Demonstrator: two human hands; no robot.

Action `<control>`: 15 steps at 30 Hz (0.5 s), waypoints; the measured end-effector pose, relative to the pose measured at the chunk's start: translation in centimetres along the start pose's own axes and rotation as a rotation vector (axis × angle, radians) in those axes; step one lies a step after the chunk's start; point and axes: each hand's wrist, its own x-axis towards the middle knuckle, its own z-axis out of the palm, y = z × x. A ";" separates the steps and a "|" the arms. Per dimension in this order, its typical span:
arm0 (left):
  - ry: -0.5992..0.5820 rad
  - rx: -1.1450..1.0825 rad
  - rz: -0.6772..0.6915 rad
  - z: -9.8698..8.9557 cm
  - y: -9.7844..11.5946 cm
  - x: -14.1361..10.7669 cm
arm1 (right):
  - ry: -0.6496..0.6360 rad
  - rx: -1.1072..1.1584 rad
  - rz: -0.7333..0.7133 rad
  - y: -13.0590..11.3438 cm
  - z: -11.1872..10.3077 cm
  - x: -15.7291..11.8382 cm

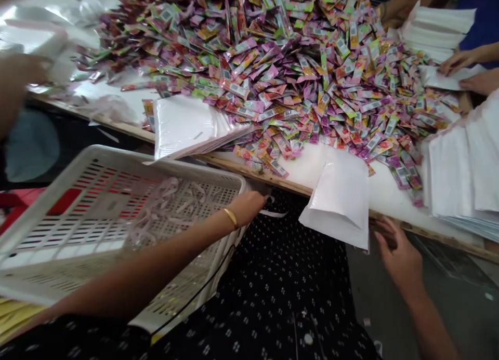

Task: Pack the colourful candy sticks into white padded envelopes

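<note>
My left hand (249, 207), with a gold bracelet at the wrist, is closed on a thin white strip (273, 213) beside the right rim of a white plastic basket (195, 168). My right hand (399, 253) has its fingers apart, just below the table edge and close to a white padded envelope (343, 188). That envelope lies partly over the wooden edge, its open flap toward me. A stack of white envelopes (187, 123) lies farther left at the edge.
Small colourful packets (273, 74) are heaped across the table (307, 165). More white envelopes (460, 162) stand at the right. Another person's hands (463, 69) hold an envelope at the upper right; a blurred hand (23, 71) shows at the left. Curled strips lie in the basket.
</note>
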 end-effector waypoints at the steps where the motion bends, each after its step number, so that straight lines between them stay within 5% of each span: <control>1: 0.123 0.006 0.046 -0.9 0.7 0.4 | 0.102 -0.147 -0.152 0.2 0.1 0.2; 5: 0.494 0.013 0.503 -3.0 3.3 4.3 | 0.197 -0.479 -0.762 -0.5 1.0 2.9; 9: 0.382 -0.015 0.953 -1.5 4.0 8.4 | 0.051 -0.464 -1.104 -1.0 2.5 5.4; 12: 0.320 -0.094 1.023 0.6 3.3 8.7 | -0.046 -0.369 -1.140 0.2 3.5 4.6; 15: 0.400 -0.240 0.917 1.8 3.1 7.9 | -0.002 -0.265 -0.984 1.7 4.0 2.8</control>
